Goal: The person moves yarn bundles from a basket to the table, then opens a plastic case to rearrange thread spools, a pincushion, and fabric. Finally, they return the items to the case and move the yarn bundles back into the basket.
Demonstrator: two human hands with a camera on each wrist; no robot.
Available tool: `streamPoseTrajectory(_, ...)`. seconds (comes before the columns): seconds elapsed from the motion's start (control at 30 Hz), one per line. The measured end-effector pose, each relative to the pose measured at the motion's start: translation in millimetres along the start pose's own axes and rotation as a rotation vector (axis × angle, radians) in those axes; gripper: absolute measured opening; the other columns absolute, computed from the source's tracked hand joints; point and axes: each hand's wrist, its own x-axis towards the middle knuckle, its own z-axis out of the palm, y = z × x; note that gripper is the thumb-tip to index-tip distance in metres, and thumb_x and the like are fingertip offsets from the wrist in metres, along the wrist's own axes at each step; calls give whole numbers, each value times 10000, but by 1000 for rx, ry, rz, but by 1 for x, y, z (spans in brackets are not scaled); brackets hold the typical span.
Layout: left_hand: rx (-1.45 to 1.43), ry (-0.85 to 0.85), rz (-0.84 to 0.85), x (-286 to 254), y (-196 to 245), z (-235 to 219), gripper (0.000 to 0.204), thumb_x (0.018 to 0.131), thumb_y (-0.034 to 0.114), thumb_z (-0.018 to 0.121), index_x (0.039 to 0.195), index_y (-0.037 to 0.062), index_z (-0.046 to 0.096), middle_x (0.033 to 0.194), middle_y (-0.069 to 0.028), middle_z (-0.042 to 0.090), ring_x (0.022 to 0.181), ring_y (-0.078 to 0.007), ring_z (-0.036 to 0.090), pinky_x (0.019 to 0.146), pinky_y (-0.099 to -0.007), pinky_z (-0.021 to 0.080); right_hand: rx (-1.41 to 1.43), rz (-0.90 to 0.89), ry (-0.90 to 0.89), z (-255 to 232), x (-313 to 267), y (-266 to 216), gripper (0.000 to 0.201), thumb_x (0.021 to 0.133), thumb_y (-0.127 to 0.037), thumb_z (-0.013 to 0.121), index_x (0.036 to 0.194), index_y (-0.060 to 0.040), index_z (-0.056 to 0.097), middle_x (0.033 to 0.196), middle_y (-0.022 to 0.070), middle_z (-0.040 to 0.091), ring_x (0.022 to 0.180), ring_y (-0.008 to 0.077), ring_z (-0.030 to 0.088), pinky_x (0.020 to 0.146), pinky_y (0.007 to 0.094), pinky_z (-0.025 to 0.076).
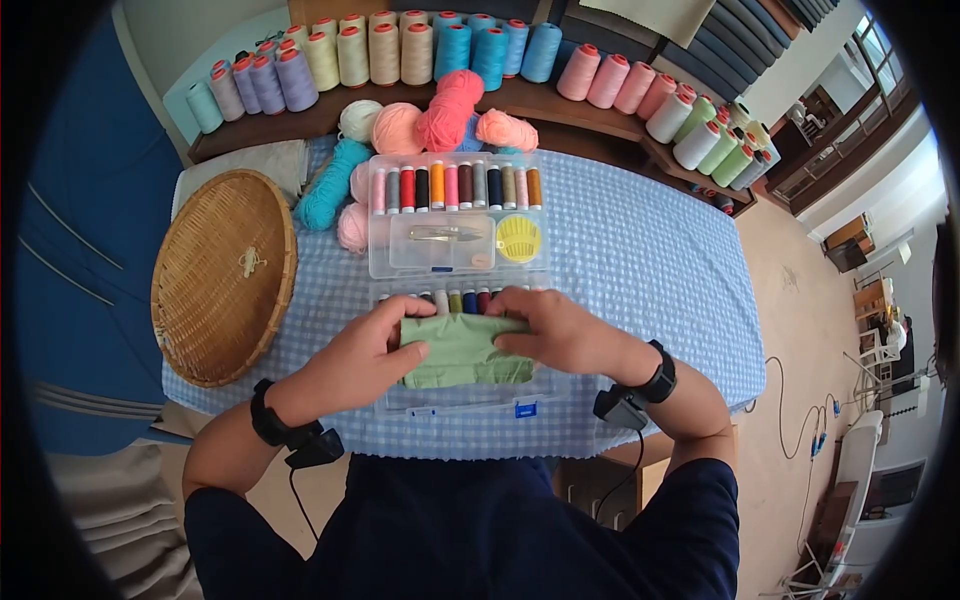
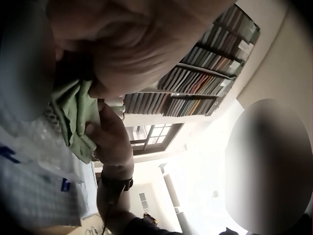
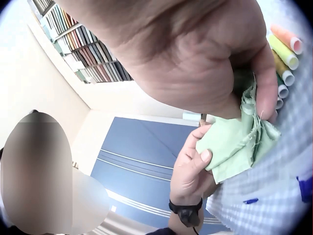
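Note:
A piece of light green cloth (image 1: 465, 350), folded with gathered layers, is stretched between my two hands over a clear plastic sewing box (image 1: 375, 255). My left hand (image 1: 372, 338) pinches its left end, thumb in front and fingers behind. The right hand (image 1: 560, 335) grips the right end the same way. In the right wrist view the cloth (image 3: 230, 142) shows frayed raw edges bunched by the right fingers. Behind the cloth, a row of thread spools (image 1: 470, 300) is partly hidden by the hands. Another row of coloured spools (image 1: 451, 187) lies farther back in the box.
Small snips (image 1: 445, 234) and a yellow needle disc (image 1: 519, 239) sit in the box's middle section. A round woven basket (image 1: 170, 290) stands left on the checked tablecloth (image 1: 650, 270). Yarn balls (image 1: 398, 130) lie behind the box. Thread cones (image 1: 384, 55) line the rear shelf.

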Motion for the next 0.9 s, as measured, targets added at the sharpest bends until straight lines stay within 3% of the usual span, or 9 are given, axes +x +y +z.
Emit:
streamPoseTrajectory(0.13,130,-4,2,-20,9,5,302,1052,75,664,1338,12,591,950,-65,718,963,-123,689,777,-314,543,77,230,-157,10,-1,-22,297,966,-119,743,1215,22,664,970,221,738,948,381,748,864,463,571)
streamPoseTrajectory(0.2,574,72,116,-24,9,9,236,987,62,708,1210,23,640,907,-141,726,919,-253,719,767,-382,548,7,87,-137,20,1,-2,350,954,-136,753,1251,22,657,981,245,740,934,401,749,852,476,579)
streamPoseTrajectory(0.23,573,75,119,-24,2,11,236,987,62,708,1210,23,640,907,-141,726,919,-253,719,767,-382,548,-28,75,-148,23,3,2,342,949,-148,760,1222,31,657,982,255,739,928,420,746,847,478,583)
streamPoseTrajectory(0.3,839,190,407,-19,-20,14,181,932,87,738,1096,38,679,904,-165,702,876,-364,682,771,-457,541,-71,60,-159,28,5,7,338,944,-160,767,1193,40,657,982,265,739,921,438,743,842,480,588)
streamPoseTrajectory(0.43,1002,82,463,-15,-27,12,107,932,110,725,1004,46,678,870,-149,677,846,-370,661,786,-501,531,-518,83,-13,33,-4,-10,293,961,-239,756,1027,27,654,953,242,745,894,437,751,782,501,599)
streamPoseTrajectory(0.5,847,256,526,-16,-21,9,91,974,115,683,949,40,638,864,-160,666,836,-400,651,761,-523,520,-638,95,64,26,-5,-12,303,969,-267,748,982,19,650,945,233,746,886,433,752,763,508,601)
streamPoseTrajectory(0.53,845,258,526,-12,-21,6,91,974,115,683,949,40,638,864,-160,666,836,-400,651,761,-523,520,-678,120,219,17,-1,-6,296,955,-281,772,991,-4,672,928,222,745,866,426,749,755,509,596)
streamPoseTrajectory(0.63,1008,608,378,7,-17,-11,107,959,103,660,891,35,612,796,-198,672,773,-404,694,673,-537,549,-753,212,542,-19,14,14,292,943,-305,794,943,-24,715,914,210,752,831,420,742,740,507,592)
streamPoseTrajectory(0.9,1036,624,123,56,-40,-37,188,1014,166,639,953,-12,640,816,-257,721,761,-451,725,697,-562,569,-747,328,454,-42,42,53,345,999,-344,677,912,-15,730,877,239,759,843,442,747,767,549,600)
